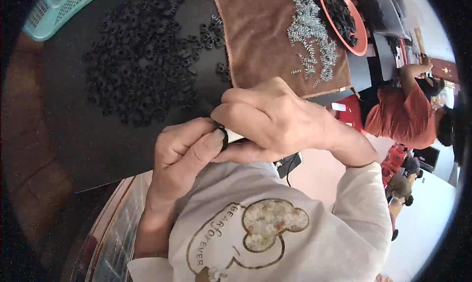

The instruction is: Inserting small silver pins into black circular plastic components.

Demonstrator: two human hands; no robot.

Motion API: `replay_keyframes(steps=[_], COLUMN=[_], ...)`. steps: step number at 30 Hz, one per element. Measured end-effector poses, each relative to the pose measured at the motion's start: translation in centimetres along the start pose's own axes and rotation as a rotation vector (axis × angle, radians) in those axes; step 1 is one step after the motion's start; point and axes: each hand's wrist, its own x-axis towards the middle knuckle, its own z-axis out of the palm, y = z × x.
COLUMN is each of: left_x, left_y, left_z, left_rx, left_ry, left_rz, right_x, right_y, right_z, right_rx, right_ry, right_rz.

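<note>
Black part (225, 140), pinched by left hand (179, 156), is likely being fitted to pale piece (234, 136), gripped by right hand (280, 117) at two o'clock; align steadily.

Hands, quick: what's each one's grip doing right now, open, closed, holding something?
Left hand: closed, pinching a small black curved piece.
Right hand: fingers curled closed at a small, mostly hidden white piece; exact hold cannot be told.

Left grip (184, 154): thumb laid over bent fingers in a closed pinch. Right grip (282, 117), just beside the left: fingers curled, thumb extended beneath. The left forearm (156, 230) lies below its grip; the right forearm (353, 146) slopes down rightward from its own.
</note>
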Motion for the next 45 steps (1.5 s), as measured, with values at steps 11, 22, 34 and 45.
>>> replay_keyframes(steps=[11,22,34,45], left_x=[0.4,0.1,1.0,0.1], left_y=[-0.3,-1.5,-0.3,-1.4], left_z=[0.0,-0.3,0.5,0.4], left_rx=[-0.04,-0.075,0.128,0.032], left_ry=[0.008,-0.017,-0.112,-0.068], left_rz=[-0.007,0.016,0.186,0.13], right_x=[-0.1,-0.7,-1.4,-9.6], right_y=[-0.4,-0.2,-0.2,7.2], right_z=[0.4,-0.6,-0.1,-14.0], right_rx=[-0.164,-0.177,-0.125,-0.461], right_ry=[0.023,0.053,0.134,0.653], right_rz=[-0.075,-0.061,-0.131,0.738])
